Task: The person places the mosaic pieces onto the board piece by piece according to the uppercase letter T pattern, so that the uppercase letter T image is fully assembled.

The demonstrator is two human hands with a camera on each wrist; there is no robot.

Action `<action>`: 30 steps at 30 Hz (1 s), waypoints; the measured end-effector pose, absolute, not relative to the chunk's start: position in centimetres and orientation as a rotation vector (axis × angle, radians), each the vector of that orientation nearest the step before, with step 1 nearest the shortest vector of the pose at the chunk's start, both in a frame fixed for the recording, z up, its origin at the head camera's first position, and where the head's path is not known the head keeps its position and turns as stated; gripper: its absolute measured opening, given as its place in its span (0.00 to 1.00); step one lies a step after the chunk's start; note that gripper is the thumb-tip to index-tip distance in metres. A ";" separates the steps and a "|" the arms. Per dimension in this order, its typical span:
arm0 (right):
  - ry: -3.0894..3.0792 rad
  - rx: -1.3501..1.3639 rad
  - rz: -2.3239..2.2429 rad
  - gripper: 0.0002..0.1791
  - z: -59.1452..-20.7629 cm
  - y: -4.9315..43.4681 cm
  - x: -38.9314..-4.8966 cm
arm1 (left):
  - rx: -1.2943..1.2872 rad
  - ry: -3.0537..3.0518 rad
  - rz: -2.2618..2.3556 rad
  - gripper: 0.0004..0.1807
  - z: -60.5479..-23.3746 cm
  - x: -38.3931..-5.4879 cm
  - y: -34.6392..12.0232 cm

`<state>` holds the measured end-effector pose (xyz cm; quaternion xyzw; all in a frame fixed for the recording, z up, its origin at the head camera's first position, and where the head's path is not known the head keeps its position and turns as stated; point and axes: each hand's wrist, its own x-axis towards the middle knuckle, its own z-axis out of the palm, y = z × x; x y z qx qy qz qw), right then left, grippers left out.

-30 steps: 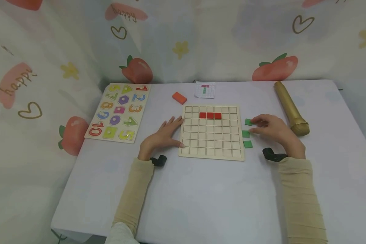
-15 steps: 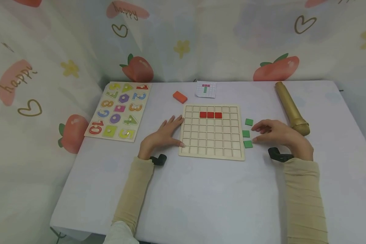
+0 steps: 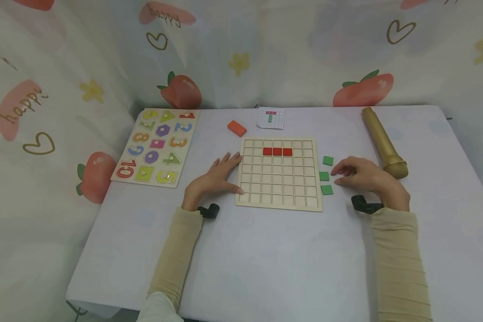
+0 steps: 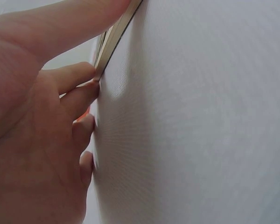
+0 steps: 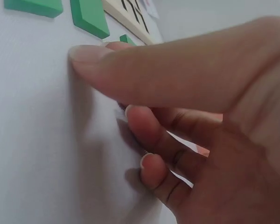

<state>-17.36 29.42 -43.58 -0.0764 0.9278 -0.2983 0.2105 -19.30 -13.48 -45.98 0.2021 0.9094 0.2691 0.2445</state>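
Right hand [image 3: 365, 175] drawn back from flat square green tiles [image 3: 324, 176].

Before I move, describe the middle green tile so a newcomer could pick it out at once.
On the white table, find the pale wooden grid board with three red squares. Beside its right edge, near the right hand, three green tiles lie in a row. The middle green tile is the only one with a green neighbour on either side.

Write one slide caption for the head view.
Left hand touches grid board with three red tiles; right hand near green tiles.
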 end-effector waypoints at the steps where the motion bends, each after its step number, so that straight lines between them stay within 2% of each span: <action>1: 2.583 -0.214 -0.831 0.18 -43.6 29.4 -17.4 | 0.555 2.483 0.732 0.61 -46.0 -19.3 -13.5; 9: 2.588 -0.210 -0.840 0.24 -43.8 29.1 -17.6 | 0.547 2.482 0.742 0.62 -45.8 -19.2 -13.5; 30: 2.591 -0.187 -0.843 0.25 -44.0 29.1 -17.6 | 0.559 2.478 0.764 0.61 -45.8 -19.2 -13.4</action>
